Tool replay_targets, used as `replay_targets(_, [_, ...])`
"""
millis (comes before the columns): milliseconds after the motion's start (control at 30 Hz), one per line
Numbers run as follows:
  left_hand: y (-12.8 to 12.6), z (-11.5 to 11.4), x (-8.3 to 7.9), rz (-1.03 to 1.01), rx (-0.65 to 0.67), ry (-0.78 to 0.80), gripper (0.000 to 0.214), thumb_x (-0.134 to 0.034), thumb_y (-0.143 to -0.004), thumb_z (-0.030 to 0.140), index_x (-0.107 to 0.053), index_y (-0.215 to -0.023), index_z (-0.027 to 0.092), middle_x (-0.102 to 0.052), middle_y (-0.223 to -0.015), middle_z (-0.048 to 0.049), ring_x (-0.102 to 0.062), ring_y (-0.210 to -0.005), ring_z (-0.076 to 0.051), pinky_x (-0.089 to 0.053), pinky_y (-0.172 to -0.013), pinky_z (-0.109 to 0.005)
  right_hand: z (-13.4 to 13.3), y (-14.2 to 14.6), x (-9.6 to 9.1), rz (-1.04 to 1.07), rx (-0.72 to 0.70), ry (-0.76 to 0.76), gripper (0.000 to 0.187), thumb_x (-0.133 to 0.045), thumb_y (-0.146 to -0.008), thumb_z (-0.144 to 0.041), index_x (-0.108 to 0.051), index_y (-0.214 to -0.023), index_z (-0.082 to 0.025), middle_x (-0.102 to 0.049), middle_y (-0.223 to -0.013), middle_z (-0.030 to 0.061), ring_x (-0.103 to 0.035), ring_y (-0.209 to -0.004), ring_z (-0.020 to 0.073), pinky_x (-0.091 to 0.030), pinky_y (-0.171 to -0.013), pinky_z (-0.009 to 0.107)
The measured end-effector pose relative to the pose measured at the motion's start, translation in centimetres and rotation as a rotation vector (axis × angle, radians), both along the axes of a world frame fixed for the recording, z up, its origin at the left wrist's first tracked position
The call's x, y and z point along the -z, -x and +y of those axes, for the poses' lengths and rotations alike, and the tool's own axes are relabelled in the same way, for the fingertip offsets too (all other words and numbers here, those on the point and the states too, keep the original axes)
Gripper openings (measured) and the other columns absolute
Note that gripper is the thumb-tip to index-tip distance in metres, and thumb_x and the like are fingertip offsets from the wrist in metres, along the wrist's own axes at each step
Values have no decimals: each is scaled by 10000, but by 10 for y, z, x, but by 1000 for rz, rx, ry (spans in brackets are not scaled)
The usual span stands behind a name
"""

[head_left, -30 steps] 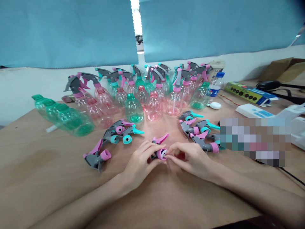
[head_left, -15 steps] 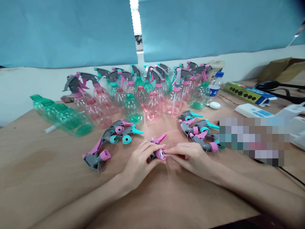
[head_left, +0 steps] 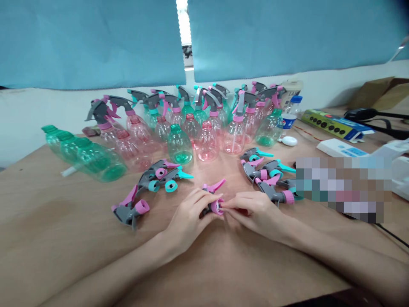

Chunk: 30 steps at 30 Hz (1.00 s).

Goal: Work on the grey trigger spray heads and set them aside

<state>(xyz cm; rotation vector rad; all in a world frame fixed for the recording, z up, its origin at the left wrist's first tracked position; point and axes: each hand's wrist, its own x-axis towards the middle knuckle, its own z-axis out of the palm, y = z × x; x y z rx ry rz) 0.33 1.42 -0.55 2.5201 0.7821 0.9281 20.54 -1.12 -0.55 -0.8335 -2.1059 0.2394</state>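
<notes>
— Work is going on with something small; what is it exactly?
— It is one trigger head (head_left: 216, 207), grey with a pink collar and a pink lever. It is lying low over the table (head_left: 64, 230), on the near side of the open green bottle (head_left: 179, 147) and a little to its right.
— How are the hands gripping it?
— The left hand (head_left: 188, 213) is curling its fingers over the grey body. The right hand (head_left: 255, 211) is pinching the pink collar with its fingertips, so both are clamped on the same piece.
— Which step is in hand, in your opinion?
— I am judging that the person is adjusting or turning the collar, while no bottle is joined to it. What is inside the collar I cannot tell, because the fingers are covering it.
— What is lying around?
— One heap of loose heads (head_left: 159, 177) is lying just in front of the green bottle, and a second heap (head_left: 265, 172) is lying to its right. Behind it, bottles with heads (head_left: 211, 115) are standing close together.
— What is the next move asking for?
— I think it is asking for a steady left hold, so the head is not rolling, and a light right pinch. If a bottle is needed, the open green one is standing nearest.
</notes>
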Motion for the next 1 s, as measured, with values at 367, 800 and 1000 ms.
replay_targets(367, [-1, 0, 4, 63, 11, -8, 213, -626, -855, 223, -583, -1058, 178, -649, -966, -43, -572, -894, -193, -490, -807, -348, 0, 7, 6, 14, -7, -58, 158, -522, -888, -140, -663, -816, -150, -683, -695, 28, -618, -611, 118, -485, -588, 213])
replay_targets(800, [-1, -1, -3, -17, -32, 39, 256, -657, -829, 244, -605, -1073, 186, -658, -921, -30, -586, -853, -176, -497, -778, -310, -1, -3, -2, 17, 30, 193, 110, -590, -849, -190, -665, -925, -164, -696, -732, 11, -587, -559, 87, -455, -546, 184])
replay_targets(1000, [0, -2, -2, -21, -31, -8, 281, -674, -808, 169, -600, -1079, 178, -653, -931, -37, -581, -880, -183, -498, -791, -312, -3, 1, -4, 18, 45, 272, 72, -590, -828, -188, -643, -873, -169, -649, -657, -14, -540, -523, 80, -421, -518, 183])
